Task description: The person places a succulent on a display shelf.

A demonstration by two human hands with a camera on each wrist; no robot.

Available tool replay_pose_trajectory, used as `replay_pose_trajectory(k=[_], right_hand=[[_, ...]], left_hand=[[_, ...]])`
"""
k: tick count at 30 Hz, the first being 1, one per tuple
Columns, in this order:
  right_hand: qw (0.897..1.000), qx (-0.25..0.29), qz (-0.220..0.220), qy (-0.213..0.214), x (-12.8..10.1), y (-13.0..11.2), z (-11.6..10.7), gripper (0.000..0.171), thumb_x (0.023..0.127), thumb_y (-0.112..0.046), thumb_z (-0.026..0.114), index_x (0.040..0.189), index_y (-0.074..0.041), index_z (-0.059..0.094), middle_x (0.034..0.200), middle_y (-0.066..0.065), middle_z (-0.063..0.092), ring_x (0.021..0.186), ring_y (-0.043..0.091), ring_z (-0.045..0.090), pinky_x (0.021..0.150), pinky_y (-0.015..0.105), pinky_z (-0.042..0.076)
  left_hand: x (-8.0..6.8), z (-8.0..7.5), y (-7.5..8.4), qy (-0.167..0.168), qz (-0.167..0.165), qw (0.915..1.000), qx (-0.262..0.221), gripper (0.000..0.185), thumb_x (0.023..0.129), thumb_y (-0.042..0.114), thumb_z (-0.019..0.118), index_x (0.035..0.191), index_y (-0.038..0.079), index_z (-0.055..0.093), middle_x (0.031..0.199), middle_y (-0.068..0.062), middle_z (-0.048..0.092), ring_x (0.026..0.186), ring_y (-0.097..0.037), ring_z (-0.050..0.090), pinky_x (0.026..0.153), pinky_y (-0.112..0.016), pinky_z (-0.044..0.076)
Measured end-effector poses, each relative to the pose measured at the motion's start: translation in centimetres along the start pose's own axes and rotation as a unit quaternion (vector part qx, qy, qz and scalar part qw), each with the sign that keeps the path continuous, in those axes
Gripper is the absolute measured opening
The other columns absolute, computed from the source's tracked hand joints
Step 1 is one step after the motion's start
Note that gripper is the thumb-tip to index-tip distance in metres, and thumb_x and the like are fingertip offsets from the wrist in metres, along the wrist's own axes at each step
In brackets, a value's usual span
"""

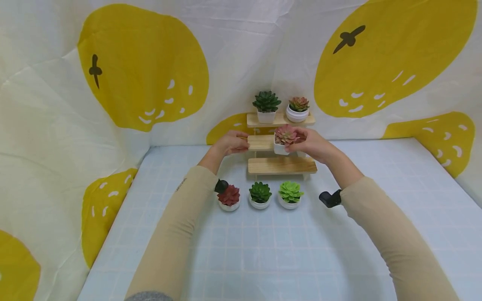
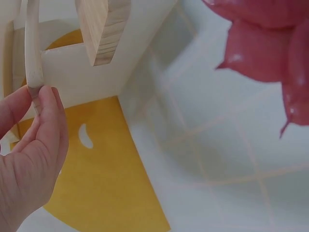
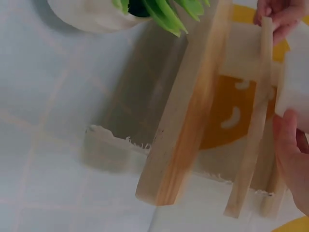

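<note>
A three-tier wooden stand is against the back wall. My left hand pinches the left end of its middle shelf between thumb and fingers; the left wrist view shows this grip on the shelf end closely. In my right hand is a pink succulent in a square white pot, held over the right part of that middle shelf. The right wrist view catches the pot's side next to the thumb. Whether the pot touches the shelf, I cannot tell.
On the top shelf stand a dark green succulent and an orange-green one in white pots. In front of the stand, a red succulent, a green one and a bright green one line up on the blue-checked tablecloth.
</note>
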State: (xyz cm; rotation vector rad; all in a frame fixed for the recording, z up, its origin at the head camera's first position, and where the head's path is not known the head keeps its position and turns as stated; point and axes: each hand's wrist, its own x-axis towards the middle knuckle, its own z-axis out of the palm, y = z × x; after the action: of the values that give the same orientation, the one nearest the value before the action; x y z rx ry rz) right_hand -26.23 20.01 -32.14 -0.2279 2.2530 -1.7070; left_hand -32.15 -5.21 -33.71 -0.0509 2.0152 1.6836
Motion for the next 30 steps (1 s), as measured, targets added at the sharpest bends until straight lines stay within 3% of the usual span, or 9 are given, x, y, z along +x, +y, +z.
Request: replay_pose_trajectory(k=[8,18,26,30], right_hand=[[0.999,0.034,-0.017,0.01,1.6,-0.1,0.8,0.055,0.08,0.004,0.067,0.13,-0.001,0.045,0.117,0.01,0.051,0.101,0.02,0.05,0.085,0.023,0.047],[0.996,0.083,-0.033,0.025,3.0,0.0,1.8,0.05,0.077,0.01,0.067,0.123,0.003,0.049,0.102,0.004,0.059,0.09,0.013,0.056,0.073,0.02,0.052],[0.995,0.086,-0.032,0.031,3.3,-0.4,2.6,0.051,0.077,0.01,0.067,0.124,0.001,0.049,0.105,0.005,0.056,0.092,0.014,0.053,0.072,0.02,0.051],[0.994,0.099,-0.026,0.031,3.5,-0.6,2.8,0.054,0.077,0.012,0.066,0.127,0.002,0.047,0.104,0.005,0.056,0.089,0.012,0.054,0.071,0.019,0.051]], left_hand=[[0.1,0.0,0.0,0.001,-0.001,1.0,-0.005,0.048,0.088,-0.008,0.057,0.134,-0.003,0.044,0.128,-0.02,0.049,0.1,-0.027,0.054,0.096,-0.037,0.046],[0.1,-0.1,0.0,0.0,-0.008,0.9999,-0.01,0.048,0.089,-0.008,0.055,0.135,-0.002,0.044,0.13,-0.021,0.048,0.118,-0.035,0.048,0.097,-0.037,0.044],[0.1,-0.2,0.0,-0.003,-0.008,0.9998,-0.015,0.048,0.088,-0.007,0.057,0.134,-0.002,0.044,0.128,-0.02,0.049,0.099,-0.026,0.054,0.099,-0.038,0.043],[0.1,-0.2,0.0,-0.004,-0.01,0.9998,-0.016,0.049,0.088,-0.007,0.057,0.135,-0.002,0.044,0.129,-0.019,0.049,0.097,-0.024,0.054,0.098,-0.037,0.044]])
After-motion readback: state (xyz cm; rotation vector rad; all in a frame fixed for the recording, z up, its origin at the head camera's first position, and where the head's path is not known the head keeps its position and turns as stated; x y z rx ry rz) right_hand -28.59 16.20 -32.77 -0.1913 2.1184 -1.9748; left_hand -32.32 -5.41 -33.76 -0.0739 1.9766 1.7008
